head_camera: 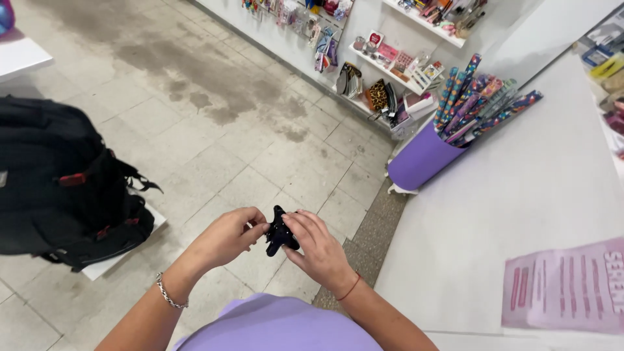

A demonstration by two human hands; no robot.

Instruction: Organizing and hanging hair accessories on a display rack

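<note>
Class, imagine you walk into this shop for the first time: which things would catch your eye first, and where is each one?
At the centre, the left hand and right hand together hold a small dark hair clip over the tiled floor. To the right, a purple bucket full of patterned paper rolls leans beside the white counter. At the left edge sits a black backpack.

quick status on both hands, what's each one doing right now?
Left hand: closed, fingertips pinching the small dark hair clip.
Right hand: closed on the same hair clip from the other side.
</note>
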